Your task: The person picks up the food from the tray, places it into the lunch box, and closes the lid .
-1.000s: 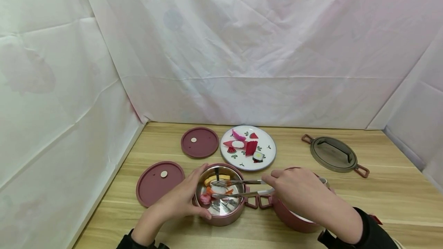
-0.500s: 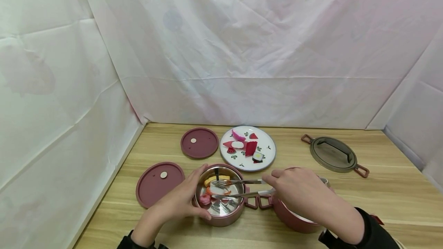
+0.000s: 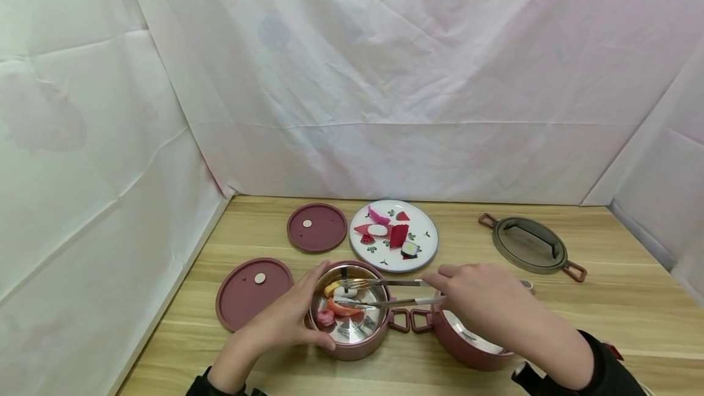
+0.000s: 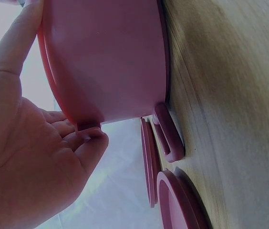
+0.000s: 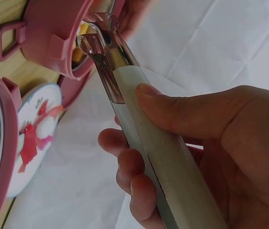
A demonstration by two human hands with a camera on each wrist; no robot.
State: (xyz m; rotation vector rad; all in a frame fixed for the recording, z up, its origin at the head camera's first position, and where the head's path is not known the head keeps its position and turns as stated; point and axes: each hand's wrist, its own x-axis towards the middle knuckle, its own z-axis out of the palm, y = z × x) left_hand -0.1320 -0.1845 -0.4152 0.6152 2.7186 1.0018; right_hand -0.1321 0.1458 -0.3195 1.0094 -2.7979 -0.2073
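Observation:
My left hand (image 3: 283, 319) holds the left side of a small mauve pot (image 3: 357, 350) with a steel inside. In the left wrist view, its fingers curl by a tab at the pot's rim. With my right hand (image 3: 484, 304) I grip tongs (image 5: 158, 143) by their pale handles, thumb on one side and fingers on the other. The tongs' tips reach into the pot, around a yellow-and-white food piece (image 3: 332, 289) with a dark band; whether they pinch it is unclear. An orange-and-white piece (image 3: 342, 307) and a pink piece (image 3: 326, 316) lie in the pot too.
A second mauve pot (image 3: 467, 347) stands under my right hand, handle to handle with the first. Behind is a plate (image 3: 426, 237) with several food pieces. Two mauve lids (image 3: 316, 240) (image 3: 242, 298) lie left; a clear handled lid (image 3: 522, 255) lies at the back right.
The tongs have moved up and away from the orange-and-white piece toward the yellow-and-white one, and my right hand has shifted slightly right. My left hand stays on the pot.

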